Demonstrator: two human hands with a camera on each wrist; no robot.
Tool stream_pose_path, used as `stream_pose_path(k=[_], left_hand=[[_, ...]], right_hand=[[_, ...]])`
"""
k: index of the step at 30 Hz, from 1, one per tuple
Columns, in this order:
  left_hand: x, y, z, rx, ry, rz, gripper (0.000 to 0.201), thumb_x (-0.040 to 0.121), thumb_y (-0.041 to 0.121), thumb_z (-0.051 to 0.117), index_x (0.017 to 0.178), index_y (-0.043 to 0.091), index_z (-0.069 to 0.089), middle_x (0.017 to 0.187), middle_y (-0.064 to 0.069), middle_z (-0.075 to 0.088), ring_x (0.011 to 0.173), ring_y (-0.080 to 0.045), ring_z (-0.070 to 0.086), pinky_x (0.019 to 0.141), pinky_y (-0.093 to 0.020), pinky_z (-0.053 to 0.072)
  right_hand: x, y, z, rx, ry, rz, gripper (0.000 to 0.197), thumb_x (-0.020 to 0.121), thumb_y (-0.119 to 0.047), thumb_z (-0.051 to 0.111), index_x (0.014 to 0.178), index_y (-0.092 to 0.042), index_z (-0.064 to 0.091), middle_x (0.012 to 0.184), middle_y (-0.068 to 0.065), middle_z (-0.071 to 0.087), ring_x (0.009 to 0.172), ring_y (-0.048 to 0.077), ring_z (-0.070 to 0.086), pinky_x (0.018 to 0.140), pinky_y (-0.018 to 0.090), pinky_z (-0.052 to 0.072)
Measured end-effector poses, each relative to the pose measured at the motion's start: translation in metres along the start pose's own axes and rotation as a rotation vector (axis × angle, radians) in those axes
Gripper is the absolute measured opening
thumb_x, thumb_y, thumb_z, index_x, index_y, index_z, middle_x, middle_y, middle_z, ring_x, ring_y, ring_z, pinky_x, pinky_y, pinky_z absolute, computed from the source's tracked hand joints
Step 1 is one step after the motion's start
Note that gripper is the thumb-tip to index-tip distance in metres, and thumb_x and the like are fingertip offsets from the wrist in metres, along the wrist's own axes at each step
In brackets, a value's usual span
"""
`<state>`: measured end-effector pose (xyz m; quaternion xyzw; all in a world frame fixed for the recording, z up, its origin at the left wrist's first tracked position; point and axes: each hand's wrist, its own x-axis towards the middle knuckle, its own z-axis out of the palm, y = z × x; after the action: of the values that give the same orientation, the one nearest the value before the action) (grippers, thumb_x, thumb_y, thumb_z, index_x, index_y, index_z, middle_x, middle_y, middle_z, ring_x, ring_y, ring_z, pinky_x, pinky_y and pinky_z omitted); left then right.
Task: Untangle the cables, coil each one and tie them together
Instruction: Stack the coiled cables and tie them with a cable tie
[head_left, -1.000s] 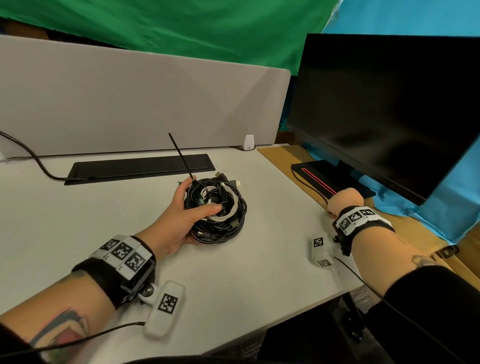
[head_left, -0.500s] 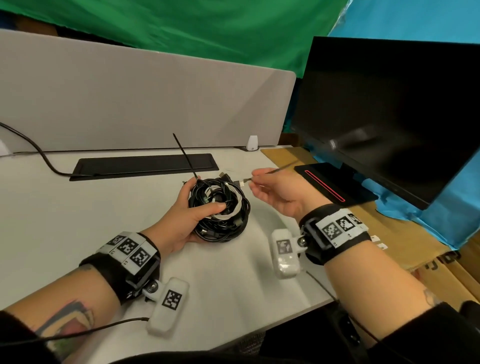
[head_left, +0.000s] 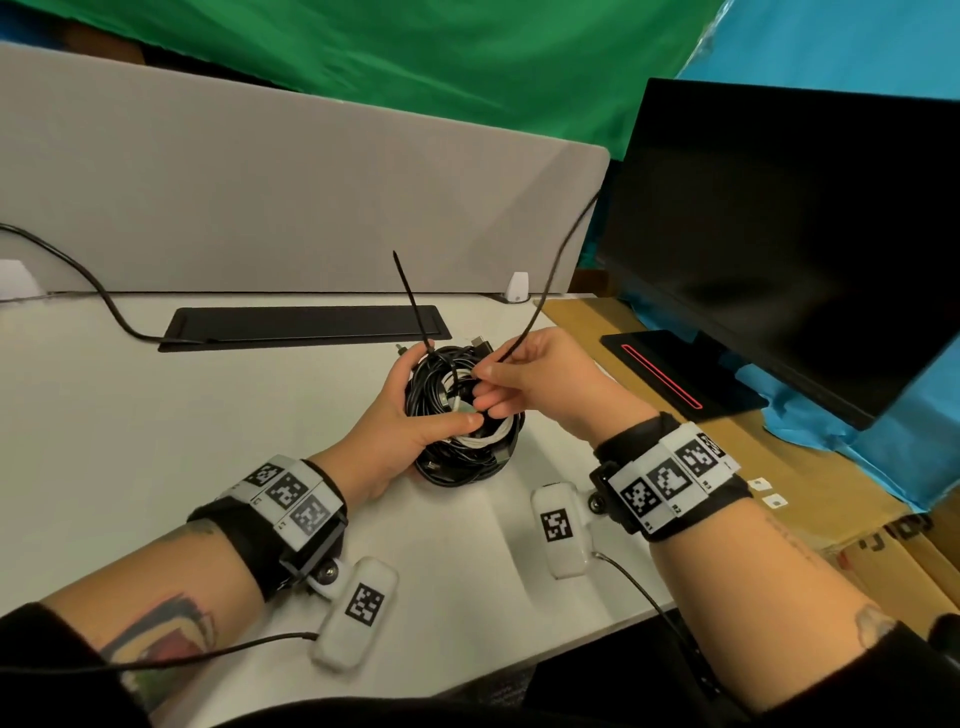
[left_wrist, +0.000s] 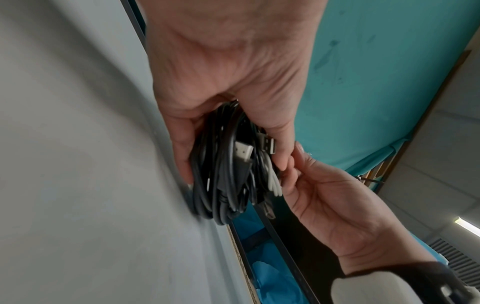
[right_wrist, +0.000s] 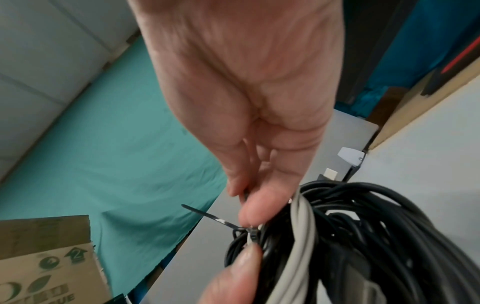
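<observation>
- The bundle of coiled cables (head_left: 465, 415), mostly black with one white coil among them, sits on the white bench (head_left: 156, 415) near its right edge, tilted up off the surface by the left hand (head_left: 410, 421).
- The left hand's grip is wrapped round the left side of the bundle, thumb across the top and fingers under it.
- A first black zip tie (head_left: 415, 306) already circles the coils at the far left, its loose tail sticking up.
- The right hand (head_left: 540, 384) pinches a second black zip tie (head_left: 540, 296) between thumb and fingertips, right against the bundle; its long tail arcs up toward the monitor (head_left: 779, 234).
- In the right wrist view the tie's head (right_wrist: 253, 236) sits at the fingertips; whether the tail is threaded through it I cannot tell.
- Risk: I judge the tie could catch only some strands, leaving the white coil or outer loops free, since the coils lie loosely stacked.
- Risk: if the left hand's hold eases while the right pulls, the loops may spring apart or slide toward the bench edge.
- Risk: the whipping tail could strike the monitor, which stands close on the right.
</observation>
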<state>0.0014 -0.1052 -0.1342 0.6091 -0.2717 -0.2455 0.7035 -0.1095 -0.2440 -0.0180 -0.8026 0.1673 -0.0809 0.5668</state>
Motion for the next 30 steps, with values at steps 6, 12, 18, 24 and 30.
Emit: stream_pose_path(k=[6,12,18,24,30], left_hand=[[0.001,0.001,-0.001,-0.016,0.003,-0.007,0.107,0.044,0.041,0.100,0.132,0.056,0.041,0.118,0.020,0.069,0.112,-0.006,0.067,0.080,-0.020,0.057],[-0.001,0.001,-0.001,-0.030,0.005,-0.006,0.117,0.045,0.039,0.100,0.142,0.051,0.035,0.119,0.017,0.070,0.112,-0.008,0.068,0.087,-0.027,0.056],[-0.002,0.002,0.001,-0.024,0.008,0.004,0.100,0.057,0.026,0.096,0.135,0.051,0.038,0.118,0.017,0.070,0.110,-0.007,0.068,0.079,-0.018,0.056],[-0.004,0.005,0.000,-0.074,0.007,-0.050,0.103,0.049,0.030,0.093,0.131,0.057,0.037,0.126,0.007,0.067,0.110,-0.018,0.069,0.077,-0.031,0.059],[-0.005,0.006,-0.001,-0.099,0.010,-0.099,0.107,0.056,0.027,0.092,0.141,0.056,0.034,0.115,0.004,0.073,0.091,-0.017,0.075,0.058,-0.031,0.058]], right_hand=[[0.003,0.011,-0.001,0.107,0.033,0.021,0.018,0.097,-0.002,0.060,0.106,0.012,0.067,0.080,0.017,0.066,0.058,0.013,0.064,0.056,0.020,0.057],[0.005,0.015,0.009,-0.018,0.151,-0.092,0.015,0.082,0.007,0.075,0.088,0.003,0.062,0.064,0.015,0.061,0.049,0.017,0.061,0.047,0.025,0.054],[0.006,0.016,0.013,-0.189,0.157,-0.158,0.016,0.083,0.001,0.076,0.085,0.007,0.061,0.069,0.022,0.063,0.057,0.023,0.060,0.046,0.027,0.053],[-0.002,0.006,0.018,-0.477,-0.057,-0.308,0.034,0.077,-0.005,0.077,0.108,-0.019,0.072,0.094,0.005,0.058,0.071,0.015,0.052,0.068,0.027,0.050],[-0.009,0.008,0.026,-0.664,-0.172,-0.420,0.040,0.074,-0.008,0.083,0.113,-0.018,0.077,0.096,0.002,0.071,0.089,0.017,0.064,0.084,0.035,0.053]])
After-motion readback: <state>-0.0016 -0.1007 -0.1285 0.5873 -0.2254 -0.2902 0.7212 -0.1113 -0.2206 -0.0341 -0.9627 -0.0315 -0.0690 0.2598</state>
